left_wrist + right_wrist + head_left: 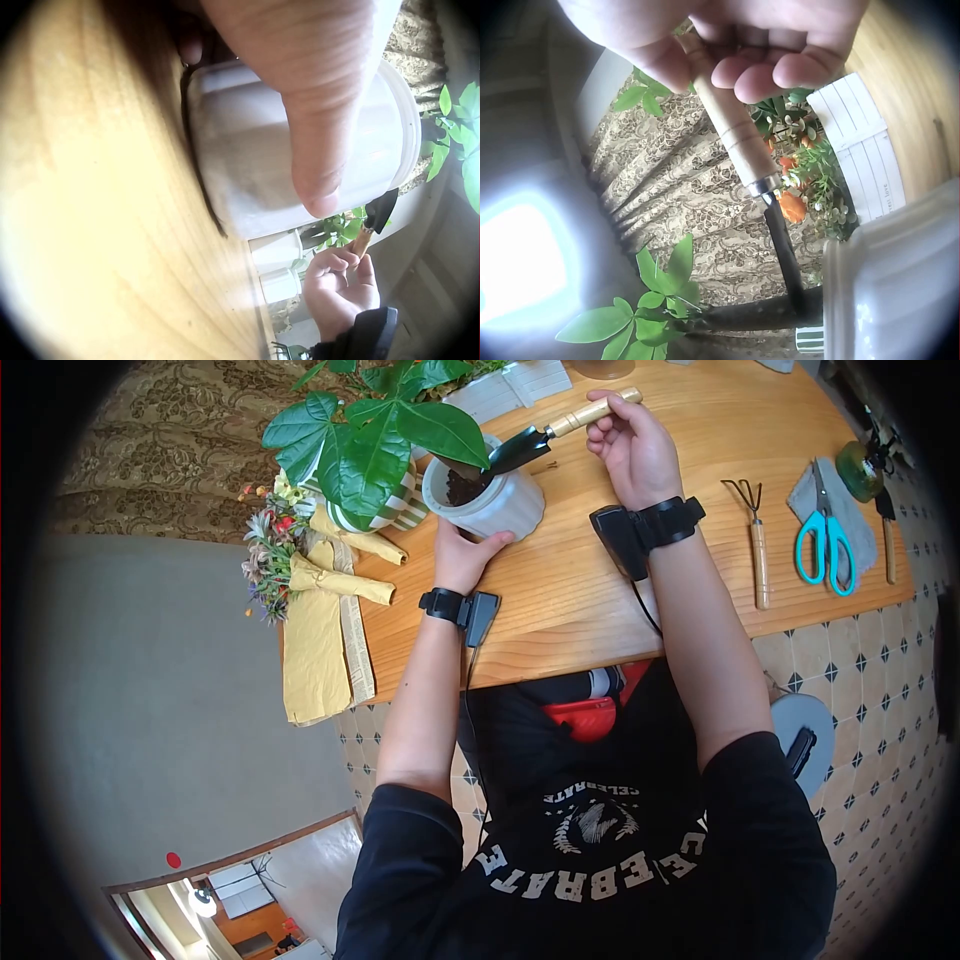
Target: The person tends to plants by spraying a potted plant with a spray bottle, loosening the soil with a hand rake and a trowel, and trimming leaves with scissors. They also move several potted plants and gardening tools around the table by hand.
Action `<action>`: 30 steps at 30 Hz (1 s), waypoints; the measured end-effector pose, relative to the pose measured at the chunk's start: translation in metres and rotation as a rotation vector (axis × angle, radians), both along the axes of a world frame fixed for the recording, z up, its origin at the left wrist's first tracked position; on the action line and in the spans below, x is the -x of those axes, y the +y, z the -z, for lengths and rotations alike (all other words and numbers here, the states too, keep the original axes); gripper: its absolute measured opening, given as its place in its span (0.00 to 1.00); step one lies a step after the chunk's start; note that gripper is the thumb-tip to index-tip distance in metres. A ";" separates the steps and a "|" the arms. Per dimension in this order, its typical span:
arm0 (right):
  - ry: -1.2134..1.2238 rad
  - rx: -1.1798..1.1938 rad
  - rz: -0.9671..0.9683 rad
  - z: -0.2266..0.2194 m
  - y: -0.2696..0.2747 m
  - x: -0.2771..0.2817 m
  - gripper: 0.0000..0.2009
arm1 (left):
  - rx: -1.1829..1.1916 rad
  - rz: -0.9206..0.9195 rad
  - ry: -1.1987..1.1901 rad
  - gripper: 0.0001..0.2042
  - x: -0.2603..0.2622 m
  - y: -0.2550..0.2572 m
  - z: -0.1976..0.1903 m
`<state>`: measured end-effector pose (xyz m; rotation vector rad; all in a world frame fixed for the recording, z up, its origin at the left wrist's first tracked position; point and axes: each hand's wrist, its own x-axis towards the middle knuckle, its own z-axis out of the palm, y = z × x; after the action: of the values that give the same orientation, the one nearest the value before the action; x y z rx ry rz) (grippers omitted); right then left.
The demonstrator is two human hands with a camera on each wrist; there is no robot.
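A white ribbed plant pot [505, 510] stands on the wooden table, with dark soil [463, 487] inside and a broad-leaved green plant [372, 455] rising from it. My left hand [466, 560] grips the pot low on its near side; in the left wrist view the thumb [319, 165] lies along the white wall. Between the thumb and fingers of my right hand [640, 455] is the wooden handle of a small trowel [590, 415]. Its black blade [518, 452] slants down over the pot's rim, the tip right at the soil.
Right of my right arm lie a hand rake [760, 565], turquoise-handled scissors [824, 550] on a grey cloth, and another wooden-handled tool [889, 540]. Yellow gloves [340, 580] and artificial flowers [268, 545] lie at the left. A white planter box [510, 390] stands behind the pot.
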<state>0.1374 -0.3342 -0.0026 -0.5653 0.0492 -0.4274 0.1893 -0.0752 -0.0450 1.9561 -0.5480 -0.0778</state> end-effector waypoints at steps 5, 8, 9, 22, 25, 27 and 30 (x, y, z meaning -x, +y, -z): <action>-0.001 -0.004 -0.010 0.001 0.000 -0.001 0.12 | 0.002 0.004 -0.023 0.38 0.000 0.000 0.000; 0.001 0.000 -0.011 0.000 0.000 0.000 0.12 | 0.026 0.012 0.001 0.38 0.000 0.000 0.000; -0.002 0.001 -0.011 0.000 0.000 -0.001 0.12 | 0.022 0.009 -0.004 0.38 0.000 0.000 0.001; -0.017 0.017 -0.025 0.001 -0.001 -0.001 0.12 | -0.006 -0.005 0.011 0.38 0.000 0.000 -0.001; -0.023 0.029 -0.023 0.002 -0.001 -0.001 0.12 | -0.016 -0.012 -0.001 0.38 0.001 0.000 -0.002; -0.024 0.032 -0.023 0.003 -0.002 -0.001 0.12 | -0.011 -0.009 0.001 0.38 0.001 -0.001 -0.002; -0.017 0.031 -0.027 0.003 -0.001 -0.002 0.12 | 0.008 0.004 0.013 0.38 0.000 0.001 0.000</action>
<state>0.1392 -0.3357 -0.0052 -0.5921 0.0182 -0.4070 0.1896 -0.0746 -0.0446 1.9457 -0.5424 -0.0905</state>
